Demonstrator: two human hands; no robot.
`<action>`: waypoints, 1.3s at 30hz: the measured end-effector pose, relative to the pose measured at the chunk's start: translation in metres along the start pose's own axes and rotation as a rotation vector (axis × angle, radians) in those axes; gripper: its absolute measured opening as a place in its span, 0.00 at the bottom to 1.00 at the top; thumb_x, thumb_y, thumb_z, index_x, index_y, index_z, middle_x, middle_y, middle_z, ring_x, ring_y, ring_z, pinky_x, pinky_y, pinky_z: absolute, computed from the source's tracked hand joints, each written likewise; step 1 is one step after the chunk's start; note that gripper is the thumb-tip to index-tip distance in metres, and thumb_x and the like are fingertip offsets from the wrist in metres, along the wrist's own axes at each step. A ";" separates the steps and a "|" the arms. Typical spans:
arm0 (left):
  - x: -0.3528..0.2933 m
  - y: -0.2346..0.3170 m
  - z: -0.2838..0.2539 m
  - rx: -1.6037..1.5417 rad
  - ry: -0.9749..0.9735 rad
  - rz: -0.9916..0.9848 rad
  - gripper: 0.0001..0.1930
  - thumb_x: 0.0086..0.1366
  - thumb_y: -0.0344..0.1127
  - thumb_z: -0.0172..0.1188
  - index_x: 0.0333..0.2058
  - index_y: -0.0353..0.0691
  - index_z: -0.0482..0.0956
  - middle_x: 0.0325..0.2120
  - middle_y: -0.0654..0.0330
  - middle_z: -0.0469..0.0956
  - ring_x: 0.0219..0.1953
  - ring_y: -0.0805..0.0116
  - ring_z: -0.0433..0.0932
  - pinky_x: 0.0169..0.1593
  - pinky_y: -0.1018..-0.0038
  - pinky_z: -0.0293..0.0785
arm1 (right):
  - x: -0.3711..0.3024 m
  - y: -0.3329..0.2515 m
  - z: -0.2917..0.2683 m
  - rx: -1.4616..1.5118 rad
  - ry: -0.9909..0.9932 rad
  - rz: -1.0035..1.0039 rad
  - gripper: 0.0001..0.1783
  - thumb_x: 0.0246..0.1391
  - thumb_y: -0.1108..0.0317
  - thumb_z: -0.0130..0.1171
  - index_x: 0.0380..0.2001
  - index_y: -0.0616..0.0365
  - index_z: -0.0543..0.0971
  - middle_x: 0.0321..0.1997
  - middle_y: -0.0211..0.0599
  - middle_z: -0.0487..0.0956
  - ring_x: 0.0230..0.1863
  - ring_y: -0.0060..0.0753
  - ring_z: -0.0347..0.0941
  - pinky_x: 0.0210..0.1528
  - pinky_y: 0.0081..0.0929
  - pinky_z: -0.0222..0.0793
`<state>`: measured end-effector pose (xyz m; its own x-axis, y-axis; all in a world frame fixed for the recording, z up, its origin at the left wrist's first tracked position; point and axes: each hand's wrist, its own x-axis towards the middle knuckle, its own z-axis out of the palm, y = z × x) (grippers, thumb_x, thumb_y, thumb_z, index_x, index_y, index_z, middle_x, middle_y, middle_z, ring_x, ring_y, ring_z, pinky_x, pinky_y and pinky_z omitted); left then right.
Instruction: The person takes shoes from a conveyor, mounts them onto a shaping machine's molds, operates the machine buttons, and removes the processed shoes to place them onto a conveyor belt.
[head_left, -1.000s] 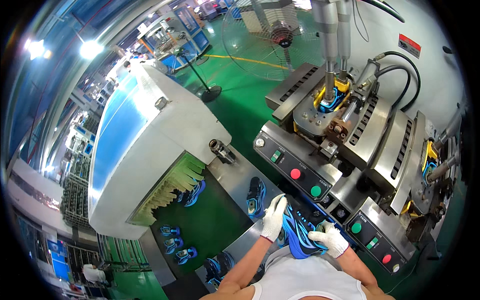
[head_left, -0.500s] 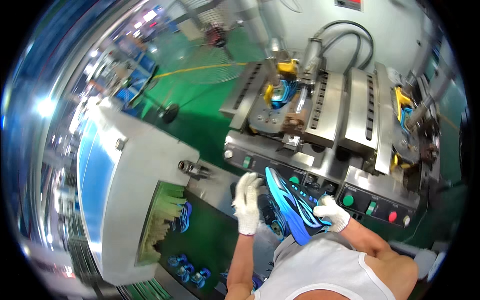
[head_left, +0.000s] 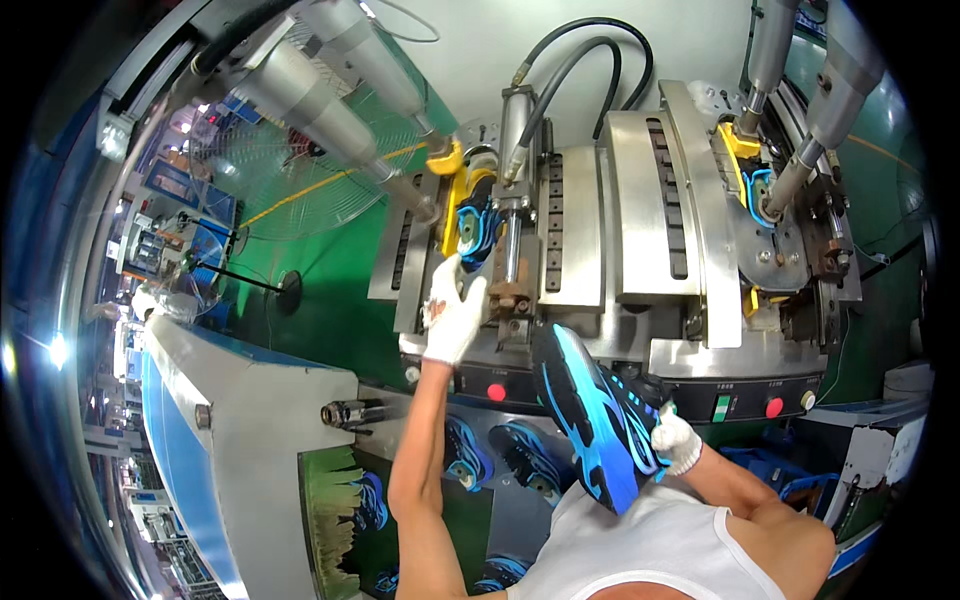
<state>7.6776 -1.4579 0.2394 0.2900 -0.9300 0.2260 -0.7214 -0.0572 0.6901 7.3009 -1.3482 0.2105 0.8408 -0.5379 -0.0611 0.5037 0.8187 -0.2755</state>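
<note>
As seen in the head view, gripping a shoe [head_left: 590,420] in the right hand [head_left: 676,442], closed tightly on its upper, with the sole tilted up and toward the left. Held just in front of the torso, apart from both presses.

Stretched out to the left press [head_left: 575,225] with the left hand [head_left: 456,315], thumb and fingers spread well apart, apparently around nothing. Near the seated shoe [head_left: 480,225] beside a yellow pad [head_left: 455,215], but cannot tell whether touching it; nor whether clamped there. Also visible: another shoe [head_left: 758,195] in the right press [head_left: 650,205], and two more lying side by side on the bench [head_left: 510,492], near the green belt [head_left: 465,525].

Probably at a changeover step, judging by the occupied left press and the spare shoe at the ready. Would next call for checking for slack at the pad, closing the left hand on the seated shoe and drawing it out without snagging; then, with room made, for turning the held shoe to match the seat. Best done with fingers well away from the rams [head_left: 320,105].
</note>
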 end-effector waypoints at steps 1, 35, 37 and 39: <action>0.022 -0.007 0.009 0.064 -0.024 -0.006 0.34 0.65 0.43 0.65 0.65 0.31 0.66 0.58 0.40 0.72 0.59 0.44 0.73 0.63 0.59 0.70 | -0.005 -0.001 0.001 0.027 0.027 -0.014 0.49 0.51 0.71 0.73 0.73 0.65 0.59 0.69 0.52 0.72 0.65 0.44 0.75 0.68 0.44 0.71; -0.412 -0.045 -0.106 0.220 0.662 -1.070 0.35 0.51 0.35 0.74 0.57 0.33 0.72 0.46 0.48 0.81 0.48 0.54 0.81 0.55 0.62 0.75 | 0.408 -0.056 0.041 -0.617 0.486 -0.161 0.07 0.56 0.78 0.62 0.38 0.57 0.79 0.32 0.35 0.81 0.29 0.34 0.80 0.20 0.38 0.80; -0.461 -0.022 -0.109 0.107 0.715 -1.317 0.34 0.54 0.37 0.74 0.57 0.32 0.71 0.50 0.46 0.79 0.51 0.50 0.80 0.57 0.59 0.75 | 0.439 -0.046 0.046 -0.969 0.754 -0.185 0.09 0.53 0.76 0.64 0.34 0.53 0.76 0.27 0.33 0.74 0.23 0.37 0.74 0.15 0.45 0.77; -0.521 -0.026 -0.096 0.378 0.657 -1.390 0.37 0.53 0.53 0.78 0.55 0.37 0.76 0.40 0.48 0.84 0.43 0.49 0.83 0.49 0.59 0.80 | 0.472 -0.066 0.001 -1.185 0.831 -0.191 0.06 0.51 0.75 0.64 0.30 0.53 0.77 0.30 0.39 0.78 0.27 0.41 0.76 0.24 0.44 0.76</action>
<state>7.6051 -0.9372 0.1697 0.9685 0.2302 -0.0951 0.2487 -0.8715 0.4227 7.6648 -1.6558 0.2008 0.2197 -0.9123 -0.3457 -0.2080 0.3024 -0.9302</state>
